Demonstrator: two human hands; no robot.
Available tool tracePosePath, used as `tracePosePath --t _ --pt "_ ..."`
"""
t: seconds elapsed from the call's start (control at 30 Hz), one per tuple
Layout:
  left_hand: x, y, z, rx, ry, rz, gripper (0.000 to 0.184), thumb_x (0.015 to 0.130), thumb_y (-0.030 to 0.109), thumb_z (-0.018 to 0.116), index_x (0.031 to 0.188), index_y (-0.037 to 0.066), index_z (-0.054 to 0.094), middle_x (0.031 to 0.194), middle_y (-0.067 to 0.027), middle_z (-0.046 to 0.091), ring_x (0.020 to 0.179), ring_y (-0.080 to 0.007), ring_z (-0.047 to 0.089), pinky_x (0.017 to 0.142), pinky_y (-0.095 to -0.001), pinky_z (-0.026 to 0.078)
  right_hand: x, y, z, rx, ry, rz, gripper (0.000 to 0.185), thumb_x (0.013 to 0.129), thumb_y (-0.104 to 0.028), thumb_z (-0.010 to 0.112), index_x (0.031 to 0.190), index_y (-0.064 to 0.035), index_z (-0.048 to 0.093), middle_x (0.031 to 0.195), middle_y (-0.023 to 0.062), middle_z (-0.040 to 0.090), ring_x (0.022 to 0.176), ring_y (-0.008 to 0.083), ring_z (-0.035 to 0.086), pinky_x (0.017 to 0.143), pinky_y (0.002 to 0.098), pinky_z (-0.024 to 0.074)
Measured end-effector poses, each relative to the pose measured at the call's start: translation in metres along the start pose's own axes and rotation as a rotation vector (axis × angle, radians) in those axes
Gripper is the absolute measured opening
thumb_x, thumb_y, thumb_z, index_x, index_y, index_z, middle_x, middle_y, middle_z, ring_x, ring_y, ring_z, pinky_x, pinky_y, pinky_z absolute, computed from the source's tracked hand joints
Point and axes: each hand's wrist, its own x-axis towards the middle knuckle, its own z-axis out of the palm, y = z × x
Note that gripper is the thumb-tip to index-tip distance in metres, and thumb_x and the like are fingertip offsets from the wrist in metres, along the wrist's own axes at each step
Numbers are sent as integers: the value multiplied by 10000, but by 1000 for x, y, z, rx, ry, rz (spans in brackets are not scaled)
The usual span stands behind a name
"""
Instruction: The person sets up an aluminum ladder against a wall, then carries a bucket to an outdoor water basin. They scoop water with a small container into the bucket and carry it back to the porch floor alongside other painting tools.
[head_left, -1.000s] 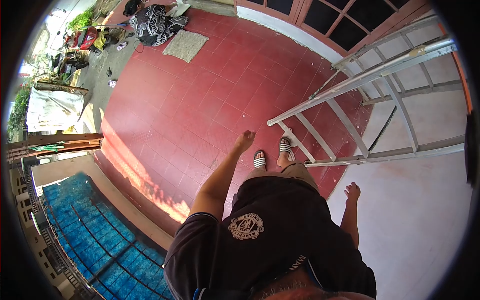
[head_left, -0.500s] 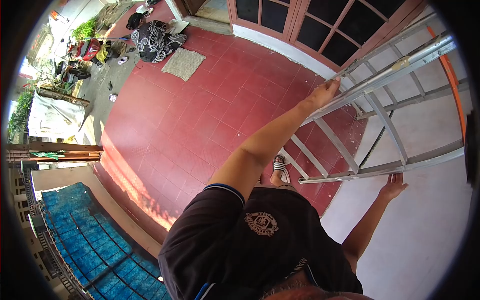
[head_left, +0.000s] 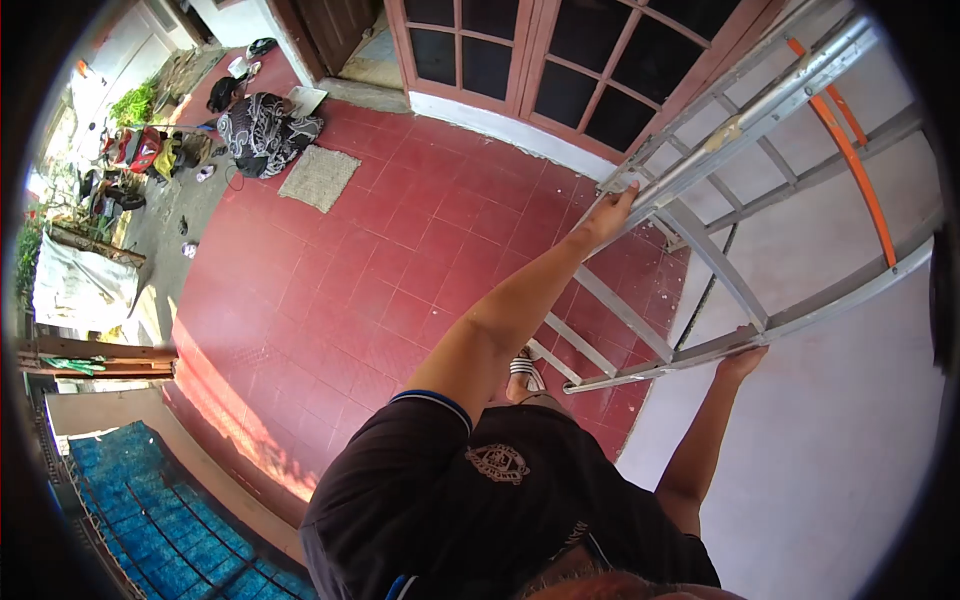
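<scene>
An aluminium stepladder [head_left: 715, 255] stands tilted across the right side, close to the white wall. My left hand [head_left: 608, 218] is closed around its upper rail, with the arm stretched forward. On the lower rail, my right hand [head_left: 742, 360] grips from the outer side, its fingers partly hidden behind the metal. Orange straps [head_left: 862, 195] hang between the two halves of the ladder. My foot in a striped sandal [head_left: 525, 372] is beside the ladder's lower end.
Red tiles [head_left: 380, 270] cover the porch floor. A person [head_left: 265, 135] crouches near a woven mat [head_left: 319, 178] at the far left. Windowed doors [head_left: 570, 70] stand behind the ladder. A motorbike [head_left: 135, 150] is outside, and a blue roof sheet [head_left: 150, 490] lies lower left.
My right hand has gone from open fingers under the lower rail to a grip on it. The ladder and my left hand appear further left as the view shifts.
</scene>
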Motion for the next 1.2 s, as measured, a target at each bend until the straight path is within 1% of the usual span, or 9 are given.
tracePosePath --t 0.03,0.07,0.13,0.27,0.37,0.47,0.5,0.63,1.2 --pt "5 -6 8 -96 17 30 941 816 776 276 1187 -27 599 1069 -227 635 1078 -309 575 937 -370 410 9 7 -3 75 3 -41 376 947 -462 397 1042 -114 502 857 48 549 827 193 544 757 352 456" --pt "25 -24 9 -49 5 -52 866 862 718 303 1262 -13 538 1227 -259 552 1194 -337 505 999 -355 367 10 9 -2 114 39 -39 358 947 -454 414 1037 -114 488 832 43 530 798 189 543 718 331 458" --pt "39 -39 15 -114 11 -33 857 866 703 310 1249 -29 543 1183 -264 571 1119 -331 551 951 -345 400 26 23 -13 198 -36 -74 369 953 -454 371 1043 -113 480 823 55 531 763 198 546 717 332 460" --pt "48 -53 19 -250 26 24 839 872 687 315 1231 -32 557 1129 -252 596 1053 -332 578 917 -352 423 6 9 9 201 121 -4 376 953 -433 345 1022 -92 487 836 66 555 756 205 550 717 342 460" --pt "23 -30 20 -310 62 -8 782 888 644 345 1172 -41 594 990 -210 633 940 -278 599 841 -332 449 5 13 5 173 156 -23 384 951 -424 326 990 -85 502 798 78 564 737 220 554 707 357 464" --pt "56 -66 24 -377 71 49 749 906 603 363 1152 -66 593 949 -193 631 890 -245 603 753 -326 470 10 14 5 158 165 -36 384 952 -414 318 991 -80 505 786 81 563 733 222 555 700 356 460" --pt "51 -62 25 -411 100 85 690 920 562 371 1051 -65 627 853 -161 627 762 -208 604 634 -318 469 10 15 5 157 160 -27 379 954 -405 324 1018 -73 496 814 76 560 750 210 553 704 344 452" --pt "31 -50 29 -542 127 143 607 928 527 372 869 -22 623 682 -113 592 560 -173 555 529 -313 427 7 14 8 179 170 -53 372 945 -394 333 995 -69 506 797 76 561 722 209 545 682 344 446" --pt "-2 -48 24 -535 216 199 551 952 451 384 804 -17 634 599 -73 575 540 -156 548 509 -283 417 7 15 10 240 132 -22 372 927 -409 367 927 -88 555 750 43 560 676 184 546 647 328 444"
